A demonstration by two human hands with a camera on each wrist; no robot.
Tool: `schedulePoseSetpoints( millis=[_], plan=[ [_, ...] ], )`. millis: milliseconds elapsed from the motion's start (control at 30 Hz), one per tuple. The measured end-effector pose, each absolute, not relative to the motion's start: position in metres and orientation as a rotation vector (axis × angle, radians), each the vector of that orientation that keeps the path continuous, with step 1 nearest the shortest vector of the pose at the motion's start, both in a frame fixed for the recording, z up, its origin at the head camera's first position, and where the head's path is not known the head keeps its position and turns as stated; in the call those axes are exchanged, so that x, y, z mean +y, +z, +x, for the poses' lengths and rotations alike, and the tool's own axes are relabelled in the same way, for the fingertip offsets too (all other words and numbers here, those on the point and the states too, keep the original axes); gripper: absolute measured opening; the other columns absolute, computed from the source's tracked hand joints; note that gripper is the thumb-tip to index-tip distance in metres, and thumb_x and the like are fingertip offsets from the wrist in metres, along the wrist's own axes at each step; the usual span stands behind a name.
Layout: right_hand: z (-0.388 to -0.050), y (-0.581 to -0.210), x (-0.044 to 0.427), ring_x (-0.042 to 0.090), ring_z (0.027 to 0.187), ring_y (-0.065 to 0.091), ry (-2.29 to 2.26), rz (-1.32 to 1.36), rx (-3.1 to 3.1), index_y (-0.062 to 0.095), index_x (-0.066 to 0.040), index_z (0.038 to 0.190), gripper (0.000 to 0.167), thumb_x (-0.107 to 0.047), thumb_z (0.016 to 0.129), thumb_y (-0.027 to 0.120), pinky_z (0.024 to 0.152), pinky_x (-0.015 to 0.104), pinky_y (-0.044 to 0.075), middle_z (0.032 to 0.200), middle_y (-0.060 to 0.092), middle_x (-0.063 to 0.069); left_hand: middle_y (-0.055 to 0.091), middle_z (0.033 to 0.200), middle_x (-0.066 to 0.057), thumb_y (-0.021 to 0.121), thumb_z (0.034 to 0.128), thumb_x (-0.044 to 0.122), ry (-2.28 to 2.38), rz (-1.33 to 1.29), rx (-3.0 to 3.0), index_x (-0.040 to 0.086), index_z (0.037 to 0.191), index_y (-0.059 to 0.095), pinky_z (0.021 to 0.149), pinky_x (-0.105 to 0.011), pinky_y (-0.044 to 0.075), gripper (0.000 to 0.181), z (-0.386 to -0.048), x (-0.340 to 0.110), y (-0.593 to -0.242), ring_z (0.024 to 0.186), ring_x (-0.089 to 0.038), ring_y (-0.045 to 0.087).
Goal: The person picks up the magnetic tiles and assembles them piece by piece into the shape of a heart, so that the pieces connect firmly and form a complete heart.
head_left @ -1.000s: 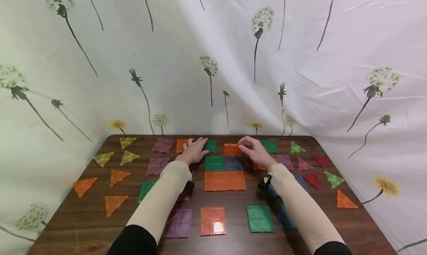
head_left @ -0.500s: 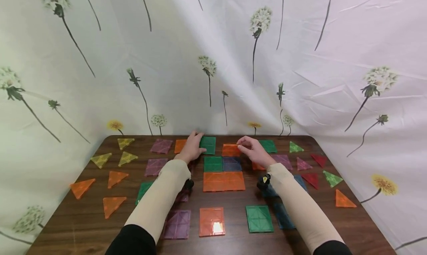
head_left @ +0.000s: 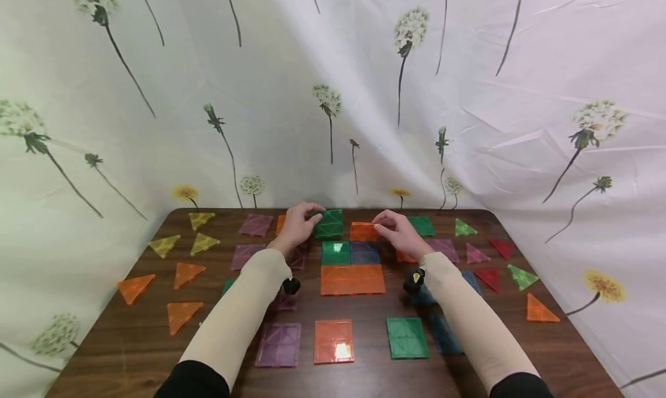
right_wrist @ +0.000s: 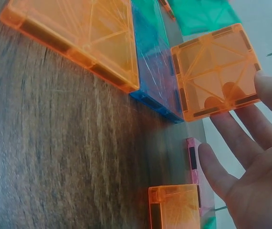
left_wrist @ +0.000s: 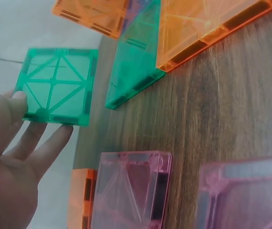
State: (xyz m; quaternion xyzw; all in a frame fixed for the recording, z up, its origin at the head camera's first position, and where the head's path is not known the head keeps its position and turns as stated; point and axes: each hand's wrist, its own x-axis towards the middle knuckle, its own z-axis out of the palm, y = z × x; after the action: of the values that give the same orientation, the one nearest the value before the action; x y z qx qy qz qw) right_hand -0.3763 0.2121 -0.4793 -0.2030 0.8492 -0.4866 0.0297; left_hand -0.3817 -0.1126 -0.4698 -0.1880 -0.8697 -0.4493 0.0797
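My left hand [head_left: 295, 227] pinches a green square tile [head_left: 329, 223] by its left side, thumb on the near face; the left wrist view shows the tile [left_wrist: 55, 86] raised off the table. My right hand [head_left: 399, 233] holds an orange square tile [head_left: 362, 231] at its right side. In the right wrist view that tile [right_wrist: 216, 71] stands tilted up at the far edge of a flat blue tile [right_wrist: 155, 62]. Beside the blue tile [head_left: 365, 252] lies a flat green tile [head_left: 335, 252], and both adjoin a wide orange piece [head_left: 352, 279] on their near side.
Yellow triangles [head_left: 204, 243] and orange triangles [head_left: 184, 316] lie on the left. Red triangles [head_left: 486, 277] and green ones [head_left: 522, 276] are at the right. Nearer me are purple [head_left: 278, 345], orange [head_left: 333, 341] and green [head_left: 407, 338] squares. A flowered cloth [head_left: 291, 126] hangs behind the table.
My left hand has taken hold of the green tile, which lay flat at the back, and lifted it into a tilted position. My right hand stays at the orange tile.
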Motion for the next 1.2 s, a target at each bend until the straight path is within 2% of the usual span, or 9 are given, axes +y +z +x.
schedulePoseSetpoints(
  millis=[267,467,733,1200],
  plan=[
    [-0.377,-0.48,0.213,0.028,0.109,0.068,-1.508,-0.647,2.609,0.068,-0.013,0.12,0.018,-0.025,0.108,0.063,0.091,0.047,0.053,0.116,0.073,0.01,0.065,0.13,-0.013,0.063,0.1072,0.016,-1.424,-0.613,-2.581,0.011,0.128,0.074,0.084,-0.047,0.057,0.024,-0.369,-0.115,-0.467,0.098,-0.028,0.066],
    [-0.376,-0.478,0.212,0.035,0.11,0.067,-1.503,-0.631,2.615,0.067,-0.007,0.124,0.021,-0.022,0.109,0.061,0.09,0.047,0.051,0.119,0.072,0.016,0.067,0.128,-0.01,0.064,0.1072,0.018,-1.432,-0.621,-2.599,0.013,0.127,0.074,0.092,-0.049,0.054,0.023,-0.363,-0.111,-0.472,0.107,-0.028,0.063],
    [-0.376,-0.477,0.212,0.028,0.105,0.067,-1.471,-0.653,2.627,0.068,-0.014,0.12,0.018,-0.026,0.108,0.062,0.089,0.044,0.053,0.116,0.073,0.009,0.066,0.129,-0.009,0.064,0.107,0.016,-1.454,-0.643,-2.615,0.013,0.126,0.075,0.099,-0.05,0.054,0.022,-0.359,-0.105,-0.478,0.113,-0.029,0.064],
    [-0.377,-0.476,0.212,0.024,0.107,0.067,-1.452,-0.638,2.647,0.07,-0.014,0.118,0.016,-0.024,0.108,0.063,0.092,0.045,0.055,0.116,0.074,0.008,0.066,0.134,-0.01,0.061,0.1082,0.017,-1.467,-0.641,-2.64,0.013,0.129,0.074,0.099,-0.05,0.054,0.024,-0.36,-0.102,-0.475,0.114,-0.028,0.064]
  ],
)
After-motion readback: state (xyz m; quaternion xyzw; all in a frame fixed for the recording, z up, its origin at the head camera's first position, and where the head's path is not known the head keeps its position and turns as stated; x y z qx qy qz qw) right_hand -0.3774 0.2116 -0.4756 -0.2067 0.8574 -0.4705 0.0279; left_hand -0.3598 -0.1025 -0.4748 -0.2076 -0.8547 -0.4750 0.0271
